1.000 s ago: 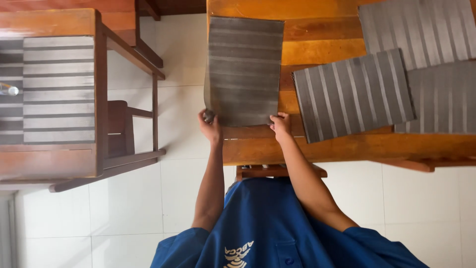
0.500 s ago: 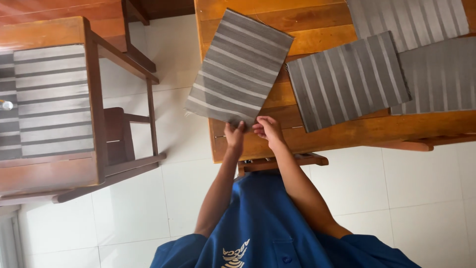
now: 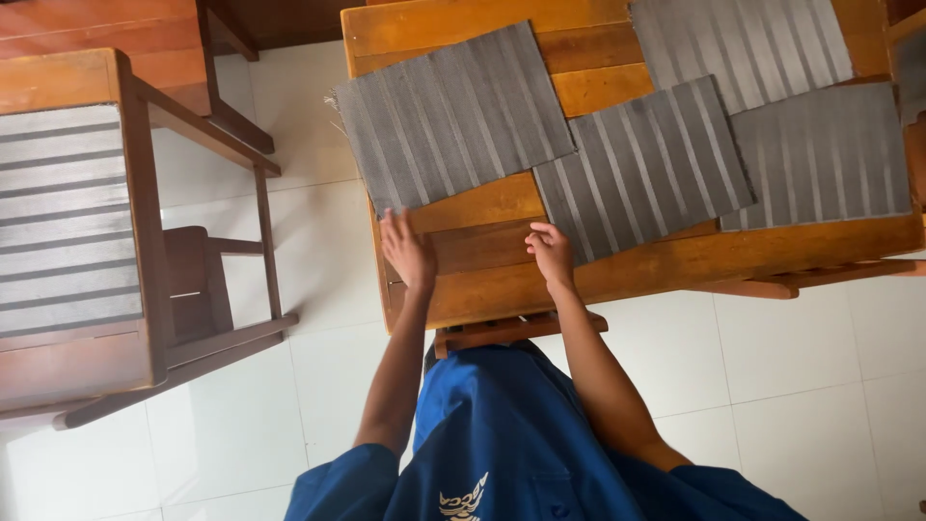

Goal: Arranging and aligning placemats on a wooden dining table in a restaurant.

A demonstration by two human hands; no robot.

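A grey striped placemat [image 3: 451, 113] lies tilted on the near left corner of the wooden table [image 3: 502, 275]. My left hand [image 3: 407, 253] rests open on the table just below that mat, its fingertips at the mat's lower edge. My right hand [image 3: 551, 255] hovers with loosely bent fingers at the lower left corner of a second grey striped placemat [image 3: 644, 170]; it holds nothing. Two more grey placemats, one at the back [image 3: 741, 43] and one on the right [image 3: 818, 154], lie further along the table.
A wooden bench with a grey striped cushion [image 3: 63, 217] stands to the left, across a strip of white tiled floor [image 3: 318, 260]. A wooden stool edge [image 3: 521, 330] shows under the table in front of my blue shirt.
The placemat that both hands held by its near edge now lies flat on the table's left corner, turned sideways. Both hands have let go and drawn apart.
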